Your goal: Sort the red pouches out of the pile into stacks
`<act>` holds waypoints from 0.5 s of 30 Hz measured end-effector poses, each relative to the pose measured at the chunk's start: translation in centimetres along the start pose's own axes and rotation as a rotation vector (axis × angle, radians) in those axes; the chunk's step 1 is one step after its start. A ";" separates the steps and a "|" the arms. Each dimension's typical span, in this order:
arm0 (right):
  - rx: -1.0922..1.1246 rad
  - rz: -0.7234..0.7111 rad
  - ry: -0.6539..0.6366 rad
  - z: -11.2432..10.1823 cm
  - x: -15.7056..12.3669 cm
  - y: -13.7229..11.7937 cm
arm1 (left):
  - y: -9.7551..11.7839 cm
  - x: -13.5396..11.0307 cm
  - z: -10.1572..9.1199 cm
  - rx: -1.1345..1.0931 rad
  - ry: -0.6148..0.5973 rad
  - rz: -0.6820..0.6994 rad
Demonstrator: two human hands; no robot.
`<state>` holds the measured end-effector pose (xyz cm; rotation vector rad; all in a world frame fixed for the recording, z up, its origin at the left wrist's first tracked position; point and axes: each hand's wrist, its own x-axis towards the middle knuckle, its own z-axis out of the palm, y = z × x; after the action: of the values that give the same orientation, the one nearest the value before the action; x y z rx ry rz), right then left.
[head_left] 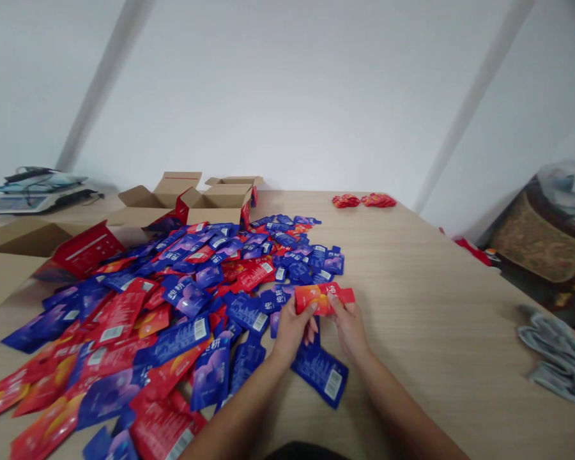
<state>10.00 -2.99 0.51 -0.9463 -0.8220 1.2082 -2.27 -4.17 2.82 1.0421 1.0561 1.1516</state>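
Note:
Between both hands, just above the table, is a red sachet (319, 298) with an orange print, lying sideways. My left hand (294, 327) pinches its left end. At the other end, near the narrow tab, my right hand (347, 319) grips it with thumb on top. Whether more than one sachet is in the grip I cannot tell. Below the hands, a blue sachet (323, 372) lies on the table with its barcode showing. A big loose heap of blue and red sachets (186, 297) spreads to the left of my hands.
Open cardboard boxes (220, 199) stand behind the heap, another box (9, 271) at the left edge. Two small piles of red sachets (378, 200) lie at the table's far side. A scale (38, 198) sits back left. Grey gloves (556, 358) and a chair (539, 236) are at right.

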 end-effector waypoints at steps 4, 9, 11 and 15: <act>-0.027 0.009 0.124 -1.0 0.4 0.2 | -0.8 -1.1 0.9 -0.116 -0.084 -0.039; -0.124 -0.074 0.184 -1.5 0.3 -0.2 | -1.2 -1.8 0.7 -0.067 -0.165 -0.084; -0.153 -0.079 0.151 -1.4 0.1 -0.6 | -0.9 -1.9 0.4 0.002 -0.158 -0.092; -0.271 -0.039 0.082 -1.2 -0.3 -1.0 | 0.1 -2.4 0.2 0.116 -0.076 -0.038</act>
<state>11.40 -3.51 0.98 -1.1864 -0.9493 1.0330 -2.32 -6.55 3.14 1.1429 1.0888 1.0220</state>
